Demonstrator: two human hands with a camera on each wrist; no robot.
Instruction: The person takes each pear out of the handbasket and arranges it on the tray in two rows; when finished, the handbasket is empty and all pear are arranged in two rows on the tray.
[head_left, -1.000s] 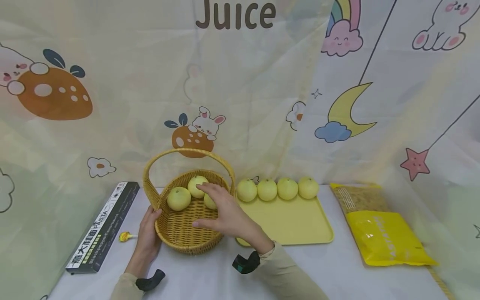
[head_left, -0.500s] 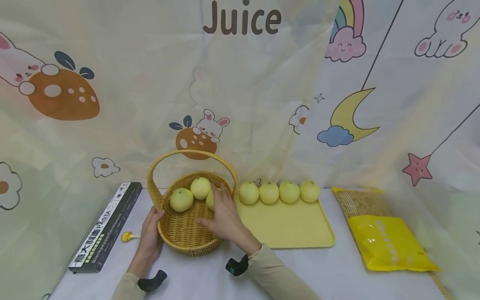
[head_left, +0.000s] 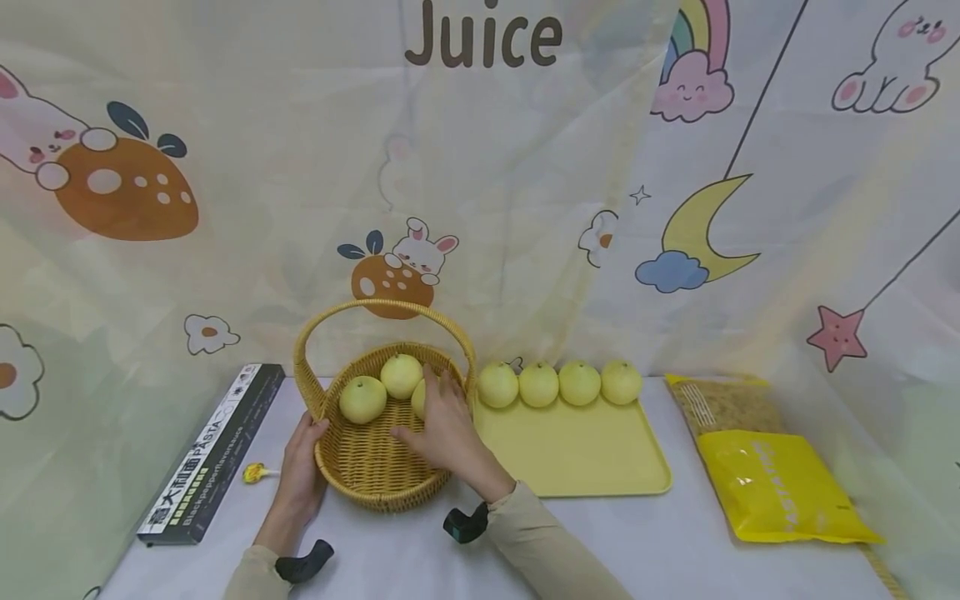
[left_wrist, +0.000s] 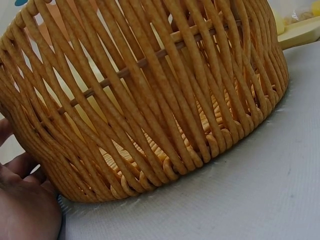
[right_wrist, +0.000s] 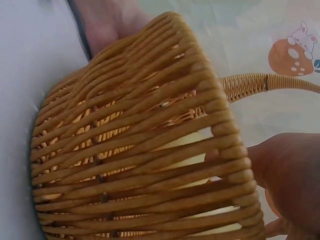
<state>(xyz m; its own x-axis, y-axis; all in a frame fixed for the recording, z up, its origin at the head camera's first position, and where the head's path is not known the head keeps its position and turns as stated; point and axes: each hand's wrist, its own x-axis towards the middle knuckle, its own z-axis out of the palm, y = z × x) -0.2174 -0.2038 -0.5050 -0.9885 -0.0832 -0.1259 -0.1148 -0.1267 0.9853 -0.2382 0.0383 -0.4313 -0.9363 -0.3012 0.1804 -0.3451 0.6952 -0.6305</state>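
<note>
We have the basket [head_left: 375, 467] on the tabletop [head_left: 615, 542], with three pears in it: one at the left [head_left: 362, 399], one at the back [head_left: 401, 376], and a third [head_left: 418, 399] at the right, mostly hidden under our right hand [head_left: 447, 427]. That hand reaches down inside the basket and lies over the third pear, fingers spread across its top and thumb pointing out to the left along the weave. From the head view the grip looks wrapped over the fruit, though we cannot see the fingertips behind it, and the right wrist view shows only wicker and a bit of palm, so how firmly it is clenched we cannot tell.

Our left hand [head_left: 302, 467] rests against the basket's outer left wall, fingers fairly straight and pressing on the weave, not curled round anything; the left wrist view confirms the fingers touching the wall low down.

To the right, the tray [head_left: 577, 458] sits just beside the basket, with four pears [head_left: 558, 383] lined along its far edge.

To do this step well, we judge it best to keep the left hand braced so the basket does not slide, seat the fingers low round the pear before lifting, and bring it up clear of the handle [head_left: 382, 310] arching overhead and of the neighbouring pear it nearly touches.

A pasta box [head_left: 206, 458] and a small yellow lollipop [head_left: 253, 473] lie left; a yellow bag [head_left: 780, 492] lies right.
</note>
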